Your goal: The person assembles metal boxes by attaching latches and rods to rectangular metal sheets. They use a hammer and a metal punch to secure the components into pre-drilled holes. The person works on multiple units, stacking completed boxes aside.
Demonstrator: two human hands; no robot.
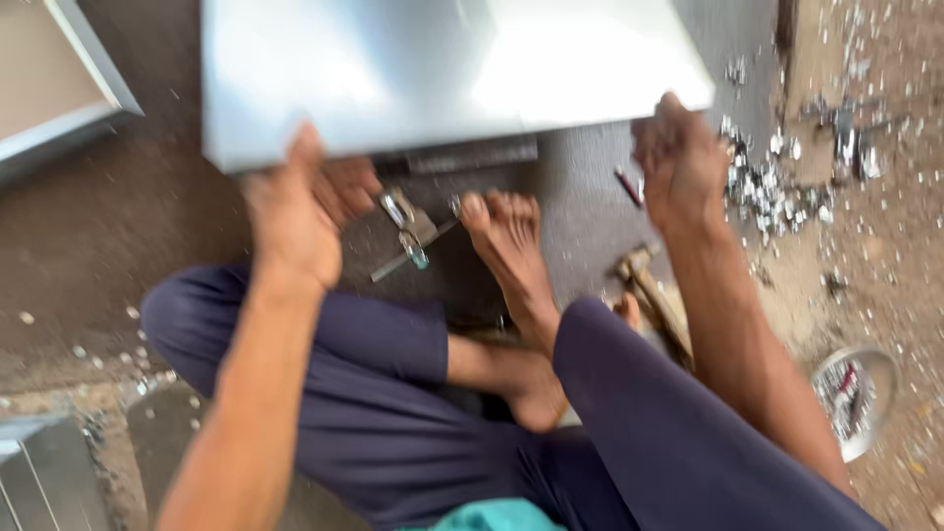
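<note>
A large shiny sheet of metal (442, 69) fills the top middle of the view. My left hand (290, 211) grips its near left edge, thumb on top. My right hand (678, 162) grips its near right corner. I sit on the ground in dark blue trousers, and my bare foot (506, 246) rests on the floor just below the sheet. A metal clamp-like tool (411, 231) lies on the floor between my left hand and the foot. The picture is blurred by motion.
A wooden-handled hammer (649, 290) lies by my right leg. Metal scraps (772, 187) litter the ground at the right. A round tin of small parts (854, 393) sits lower right. Another metal panel (59, 88) lies top left, and a ribbed sheet (39, 482) bottom left.
</note>
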